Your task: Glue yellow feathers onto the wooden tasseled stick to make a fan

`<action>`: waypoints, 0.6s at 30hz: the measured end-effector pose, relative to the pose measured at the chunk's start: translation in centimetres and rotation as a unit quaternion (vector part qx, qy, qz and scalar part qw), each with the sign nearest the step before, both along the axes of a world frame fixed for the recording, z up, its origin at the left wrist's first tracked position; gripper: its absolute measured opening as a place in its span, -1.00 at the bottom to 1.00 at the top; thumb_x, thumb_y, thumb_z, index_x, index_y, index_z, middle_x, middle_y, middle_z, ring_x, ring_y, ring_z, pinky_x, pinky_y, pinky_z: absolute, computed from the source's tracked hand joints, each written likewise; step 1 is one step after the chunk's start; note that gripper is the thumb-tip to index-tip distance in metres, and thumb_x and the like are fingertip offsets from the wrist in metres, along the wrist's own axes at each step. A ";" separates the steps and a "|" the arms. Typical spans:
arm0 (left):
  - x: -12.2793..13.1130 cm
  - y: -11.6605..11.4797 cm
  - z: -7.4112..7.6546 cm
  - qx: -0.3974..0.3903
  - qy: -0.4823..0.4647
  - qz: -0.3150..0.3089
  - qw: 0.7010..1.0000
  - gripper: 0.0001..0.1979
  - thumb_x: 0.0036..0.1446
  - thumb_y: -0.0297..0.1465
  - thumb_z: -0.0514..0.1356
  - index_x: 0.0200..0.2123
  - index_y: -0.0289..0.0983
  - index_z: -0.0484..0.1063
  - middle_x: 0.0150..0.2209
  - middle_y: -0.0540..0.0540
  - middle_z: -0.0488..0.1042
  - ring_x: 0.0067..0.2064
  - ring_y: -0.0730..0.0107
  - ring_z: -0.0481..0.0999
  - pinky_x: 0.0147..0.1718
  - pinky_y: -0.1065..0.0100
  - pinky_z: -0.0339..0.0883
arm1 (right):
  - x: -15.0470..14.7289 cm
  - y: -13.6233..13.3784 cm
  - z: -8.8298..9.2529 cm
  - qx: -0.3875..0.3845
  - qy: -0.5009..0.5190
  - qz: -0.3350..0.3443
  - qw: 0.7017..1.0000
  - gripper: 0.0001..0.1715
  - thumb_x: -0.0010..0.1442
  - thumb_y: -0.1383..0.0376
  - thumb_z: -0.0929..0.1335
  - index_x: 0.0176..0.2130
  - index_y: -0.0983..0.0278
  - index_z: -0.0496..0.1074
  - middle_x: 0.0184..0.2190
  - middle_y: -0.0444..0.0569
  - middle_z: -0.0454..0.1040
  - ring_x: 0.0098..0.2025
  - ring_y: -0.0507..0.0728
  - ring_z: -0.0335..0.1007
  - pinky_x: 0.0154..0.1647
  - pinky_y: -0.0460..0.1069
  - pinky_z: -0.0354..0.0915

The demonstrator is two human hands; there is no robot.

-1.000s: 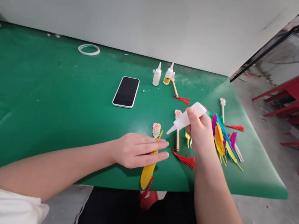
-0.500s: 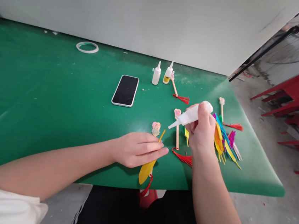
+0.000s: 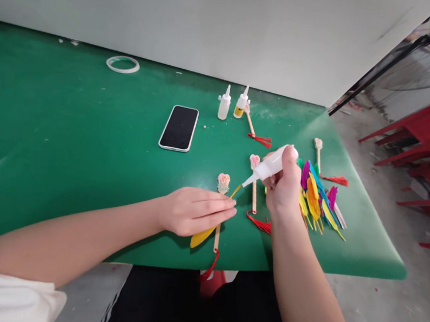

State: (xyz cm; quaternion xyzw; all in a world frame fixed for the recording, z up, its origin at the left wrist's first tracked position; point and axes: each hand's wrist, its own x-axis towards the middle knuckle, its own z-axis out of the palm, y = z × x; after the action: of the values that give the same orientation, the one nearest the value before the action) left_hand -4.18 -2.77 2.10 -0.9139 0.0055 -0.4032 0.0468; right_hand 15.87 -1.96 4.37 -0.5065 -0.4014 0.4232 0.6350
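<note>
My left hand (image 3: 198,211) is closed on a yellow feather (image 3: 201,237), whose bare quill tip sticks out past the fingers toward the right. My right hand (image 3: 286,184) grips a white glue bottle (image 3: 272,164), tilted so its nozzle points down and left. That nozzle's tip is at the end of the quill; whether they touch I cannot tell. Under my left hand lies a wooden stick with a heart-shaped top (image 3: 223,182) and a red tassel (image 3: 209,267) hanging at the table edge. Beside it rests a second heart-topped stick (image 3: 254,198) with a red tassel.
Several coloured feathers (image 3: 316,197) lie right of my right hand. Two small glue bottles (image 3: 224,106) stand at the back, near another tasselled stick (image 3: 251,124). One more stick (image 3: 318,154) lies far right. A phone (image 3: 179,128) and a white ring (image 3: 122,64) are on the green table (image 3: 67,140).
My left hand has turned the feather so its quill leans further right and its vane swings left. The glue bottle's nozzle has come to the quill's tip.
</note>
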 end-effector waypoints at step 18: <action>-0.3 0.1 -0.9 -0.032 0.033 0.024 0.999 -0.72 0.11 -0.55 0.14 -0.07 -0.40 0.37 -0.04 -0.24 0.44 0.02 0.28 0.41 -0.03 0.35 0.40 | -0.1 0.0 0.0 0.003 -0.099 -0.070 0.993 -0.53 0.01 -0.06 0.32 -0.59 0.25 0.20 -0.67 -0.22 0.12 -0.65 -0.08 0.01 -0.65 -0.11 0.00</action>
State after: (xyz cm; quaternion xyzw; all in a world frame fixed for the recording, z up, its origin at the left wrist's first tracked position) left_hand -4.50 -2.65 1.20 -0.9278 -0.0277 -0.3712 0.0271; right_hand 15.77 -1.97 4.38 -0.5705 -0.4273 0.3242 0.6220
